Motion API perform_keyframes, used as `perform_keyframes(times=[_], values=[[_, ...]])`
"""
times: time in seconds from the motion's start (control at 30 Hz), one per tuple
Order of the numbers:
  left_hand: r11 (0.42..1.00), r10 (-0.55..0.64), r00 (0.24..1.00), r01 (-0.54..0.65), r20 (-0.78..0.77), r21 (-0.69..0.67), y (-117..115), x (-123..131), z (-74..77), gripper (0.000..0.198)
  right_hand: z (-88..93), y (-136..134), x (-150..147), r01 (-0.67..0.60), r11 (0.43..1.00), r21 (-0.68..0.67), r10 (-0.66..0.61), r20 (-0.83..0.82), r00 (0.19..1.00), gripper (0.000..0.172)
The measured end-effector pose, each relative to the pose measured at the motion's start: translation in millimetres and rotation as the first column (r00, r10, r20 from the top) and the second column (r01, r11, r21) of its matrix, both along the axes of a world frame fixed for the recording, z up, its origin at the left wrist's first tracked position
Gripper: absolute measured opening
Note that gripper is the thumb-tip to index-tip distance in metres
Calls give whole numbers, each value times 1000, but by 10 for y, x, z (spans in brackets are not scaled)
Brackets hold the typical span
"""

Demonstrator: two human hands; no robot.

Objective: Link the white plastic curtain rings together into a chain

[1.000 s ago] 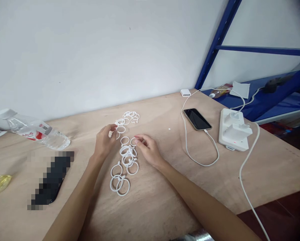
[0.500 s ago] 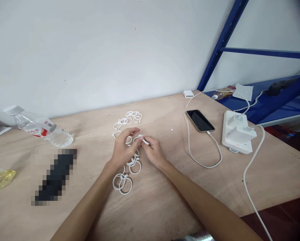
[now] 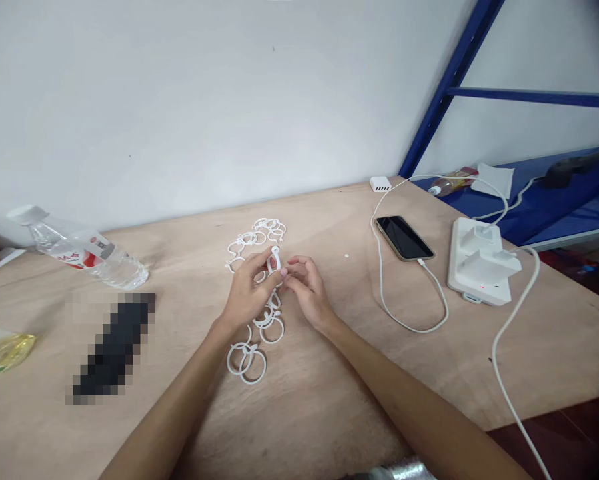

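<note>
Plywood worktop (image 3: 289, 420), white wall behind, and the hands, apart a second ago, are now meeting left of the phone (image 3: 404, 237). The left hand (image 3: 247, 293) is pinching a white plastic ring (image 3: 274, 259) upright above the chain of rings (image 3: 253, 337). The right hand (image 3: 307, 290) is curling its fingertips against it, grip unclear.

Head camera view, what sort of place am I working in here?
Probably a workshop or storeroom bench: a bare plywood table, a blue metal rack beside it, and a power strip next to a cabled phone. The left hand and right hand pinch a white ring.
</note>
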State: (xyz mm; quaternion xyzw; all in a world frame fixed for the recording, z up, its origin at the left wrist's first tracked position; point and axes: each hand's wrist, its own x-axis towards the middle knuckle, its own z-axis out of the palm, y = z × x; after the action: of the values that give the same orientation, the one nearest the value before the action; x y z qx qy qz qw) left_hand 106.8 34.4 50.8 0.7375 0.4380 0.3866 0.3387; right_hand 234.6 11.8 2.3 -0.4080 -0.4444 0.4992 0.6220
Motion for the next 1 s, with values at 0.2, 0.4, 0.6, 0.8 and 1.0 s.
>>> perform_keyframes(times=[0.2, 0.4, 0.6, 0.8, 1.0], values=[[998, -53, 979, 55, -195, 7, -17, -21, 53, 28, 25, 59, 49, 84, 996, -31, -85, -18, 996, 28], [983, -56, 998, 49, -34, -175, -27, 17, 67, 26, 25, 67, 53, 71, 996, -51, -73, -40, 996, 24], [857, 145, 918, 71, 370, -511, 23, -1, 69, 35, 46, 56, 58, 5, 999, -48, -9, -76, 997, 21], [823, 138, 906, 120, 400, -556, 12, 27, 29, 38, 34, 46, 30, 51, 998, -43, -52, -6, 999, 20], [924, 25, 991, 28, 134, -380, -56, 81, 84, 48, 0, 56, 38, 76, 997, -30, -75, 18, 997, 26]])
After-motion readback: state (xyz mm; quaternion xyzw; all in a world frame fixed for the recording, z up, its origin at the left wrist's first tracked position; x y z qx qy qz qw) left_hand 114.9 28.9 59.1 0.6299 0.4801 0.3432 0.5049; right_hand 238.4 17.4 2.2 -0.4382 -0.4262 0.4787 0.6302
